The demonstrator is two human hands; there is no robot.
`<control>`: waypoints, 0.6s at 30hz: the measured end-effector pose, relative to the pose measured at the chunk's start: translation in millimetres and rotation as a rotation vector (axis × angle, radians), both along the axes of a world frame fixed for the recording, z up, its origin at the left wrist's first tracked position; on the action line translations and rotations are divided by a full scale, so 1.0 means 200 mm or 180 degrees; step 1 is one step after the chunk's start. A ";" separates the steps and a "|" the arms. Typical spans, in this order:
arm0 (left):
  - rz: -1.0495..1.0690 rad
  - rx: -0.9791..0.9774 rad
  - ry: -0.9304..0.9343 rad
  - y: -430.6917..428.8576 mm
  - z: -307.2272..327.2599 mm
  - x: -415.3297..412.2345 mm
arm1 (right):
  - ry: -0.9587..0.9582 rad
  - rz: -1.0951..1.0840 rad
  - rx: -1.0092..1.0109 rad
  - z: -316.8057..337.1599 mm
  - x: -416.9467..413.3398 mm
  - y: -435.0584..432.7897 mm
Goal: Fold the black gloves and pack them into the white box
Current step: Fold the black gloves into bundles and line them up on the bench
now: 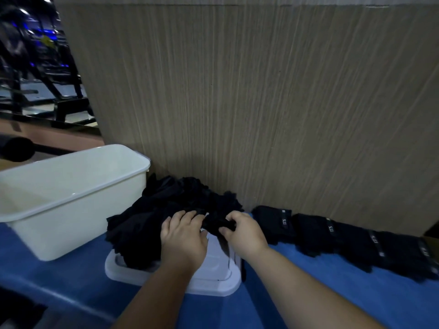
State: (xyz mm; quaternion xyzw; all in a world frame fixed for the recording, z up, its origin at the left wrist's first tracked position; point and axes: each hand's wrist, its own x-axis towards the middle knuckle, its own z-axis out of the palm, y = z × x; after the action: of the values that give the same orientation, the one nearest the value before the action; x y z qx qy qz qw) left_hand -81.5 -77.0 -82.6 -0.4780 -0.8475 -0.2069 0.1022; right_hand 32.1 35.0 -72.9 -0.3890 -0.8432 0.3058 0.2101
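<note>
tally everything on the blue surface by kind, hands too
large white bin: 1
small white box: 1
folded glove bundles in the row: 4 in view
loose glove pile: 1, too tangled to count singly
hands: 2, left hand and right hand
total: 9

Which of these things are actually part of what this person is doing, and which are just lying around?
Part of the job: black glove pile, pinched by the right hand, the left hand resting on it; row of folded gloves; large white box; small white tub under the pile.
Just lying about: wood-grain panel; blue surface; dark equipment at far left.
</note>
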 end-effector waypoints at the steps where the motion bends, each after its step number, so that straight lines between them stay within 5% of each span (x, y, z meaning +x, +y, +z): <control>1: -0.0001 0.0063 -0.0122 0.00 0.02 0.01 | 0.0035 -0.0025 0.0019 0.00 0.04 -0.01; 6: -0.0458 0.0410 -0.0622 -0.01 0.14 0.13 | 0.0277 0.0076 0.0272 0.05 0.31 -0.09; 12: -0.1749 0.0047 -0.2218 -0.02 0.29 0.44 | 0.0471 -0.0027 0.0512 0.11 0.69 -0.18; 18: -0.2146 -0.0065 -0.2116 -0.07 0.23 0.66 | 0.0746 -0.0176 0.0655 0.09 0.97 -0.27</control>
State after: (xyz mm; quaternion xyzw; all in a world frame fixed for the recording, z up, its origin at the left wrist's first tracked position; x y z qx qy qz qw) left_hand 51.2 -91.0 -37.0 -0.6353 -0.6339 -0.3620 -0.2521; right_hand 227.1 -19.4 -55.7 -0.3502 -0.8287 0.2552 0.3541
